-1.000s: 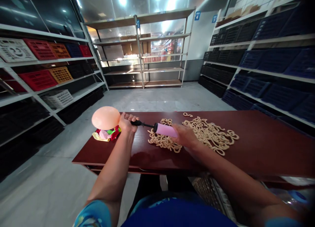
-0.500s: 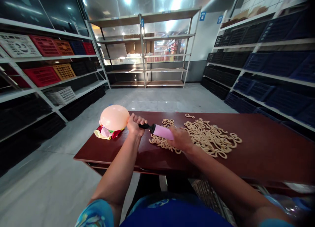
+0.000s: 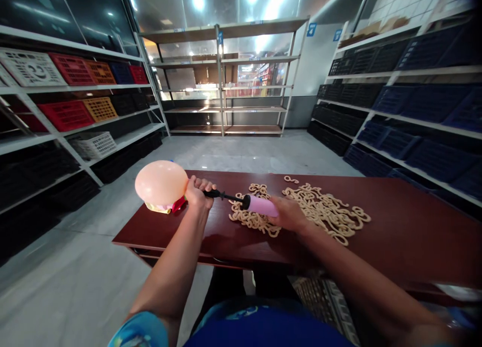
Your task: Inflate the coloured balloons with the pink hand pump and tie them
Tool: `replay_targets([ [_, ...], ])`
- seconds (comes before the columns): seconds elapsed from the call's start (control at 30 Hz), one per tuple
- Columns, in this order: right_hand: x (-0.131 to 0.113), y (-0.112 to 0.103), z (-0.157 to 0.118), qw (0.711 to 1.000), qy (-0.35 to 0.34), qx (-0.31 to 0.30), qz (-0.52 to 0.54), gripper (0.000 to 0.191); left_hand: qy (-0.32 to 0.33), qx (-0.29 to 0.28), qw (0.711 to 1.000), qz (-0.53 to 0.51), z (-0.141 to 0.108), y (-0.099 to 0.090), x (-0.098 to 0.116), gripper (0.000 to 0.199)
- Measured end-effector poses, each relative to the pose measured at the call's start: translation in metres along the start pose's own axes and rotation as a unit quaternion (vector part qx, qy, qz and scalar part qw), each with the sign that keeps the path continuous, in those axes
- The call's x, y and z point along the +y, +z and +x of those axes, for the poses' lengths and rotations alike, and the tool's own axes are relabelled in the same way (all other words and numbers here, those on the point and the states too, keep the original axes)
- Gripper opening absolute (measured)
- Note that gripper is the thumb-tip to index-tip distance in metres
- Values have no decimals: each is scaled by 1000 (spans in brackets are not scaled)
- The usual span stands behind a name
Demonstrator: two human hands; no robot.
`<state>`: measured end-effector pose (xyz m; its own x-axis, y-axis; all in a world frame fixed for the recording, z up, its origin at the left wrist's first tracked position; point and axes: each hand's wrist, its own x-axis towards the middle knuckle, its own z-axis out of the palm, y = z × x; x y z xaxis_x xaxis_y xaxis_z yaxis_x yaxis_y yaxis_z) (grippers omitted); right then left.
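Observation:
A balloon pump (image 3: 259, 205) with a pink barrel and black rod spans between my hands above the table. My left hand (image 3: 199, 193) is closed around its black end and the neck of a peach balloon (image 3: 161, 182), which is inflated. Around the pink barrel wraps my right hand (image 3: 289, 212); some of its fingers are hidden. The black rod shows between the barrel and my left hand. Under the balloon lie uninflated balloons (image 3: 176, 204), red and pale yellow ones visible, partly covered by the inflated one.
Two heaps of beige ring- and S-shaped pieces (image 3: 324, 209) lie on the dark red table (image 3: 406, 221). Shelving with coloured crates (image 3: 71, 68) stands at left, and racks of dark blue crates (image 3: 444, 151) at right. Metal shelves (image 3: 222, 111) line the back wall.
My hands have moved apart, exposing more of the pump's black rod. The left hand and balloon shifted left, the right hand and barrel slightly right. The balloon looks larger.

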<state>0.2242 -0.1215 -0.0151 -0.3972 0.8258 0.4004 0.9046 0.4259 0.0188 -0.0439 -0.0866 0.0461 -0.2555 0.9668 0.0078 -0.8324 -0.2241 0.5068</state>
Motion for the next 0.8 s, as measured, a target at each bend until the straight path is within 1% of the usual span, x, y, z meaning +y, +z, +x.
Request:
replay_targets([
  [0.1, -28, 2, 6, 1000, 16, 5, 5, 36, -24, -22, 999, 8, -11, 6, -20, 40],
  [0.17, -36, 1, 8, 1000, 16, 0, 6, 36, -30, -23, 999, 13, -14, 9, -25, 40],
  [0.2, -36, 0, 7, 1000, 14, -2, 6, 37, -31, -21, 999, 14, -14, 9, -25, 40],
  [0.27, -28, -2, 3, 1000, 14, 1, 8, 39, -24, -13, 1000, 12, -10, 9, -18, 40],
  [0.33, -12, -5, -4, 1000, 9, 7, 11, 40, -12, -4, 1000, 8, -3, 6, -5, 41],
  [0.43, 14, -8, -14, 1000, -5, -1, 11, 34, 9, 12, 1000, 3, 5, -1, 15, 41],
  [0.5, 24, -9, -16, 1000, 4, -2, 5, 29, 13, 17, 1000, -3, 7, -4, 20, 43],
  [0.53, 25, -8, -15, 1000, 11, -1, 3, 28, 9, 15, 1000, -7, 6, -4, 20, 43],
  [0.57, 24, -7, -14, 1000, 16, 1, 2, 26, 2, 10, 1000, -11, 4, -4, 17, 44],
  [0.63, 14, -4, -8, 1000, 8, 1, 7, 26, -18, -6, 1000, -21, -2, -1, 7, 45],
  [0.73, -11, 0, 3, 1000, 1, 6, 9, 30, -55, -26, 998, -26, -12, 5, -11, 47],
  [0.8, -25, 2, 8, 1000, 6, 13, 5, 32, -80, -41, 996, -22, -16, 7, -19, 47],
])
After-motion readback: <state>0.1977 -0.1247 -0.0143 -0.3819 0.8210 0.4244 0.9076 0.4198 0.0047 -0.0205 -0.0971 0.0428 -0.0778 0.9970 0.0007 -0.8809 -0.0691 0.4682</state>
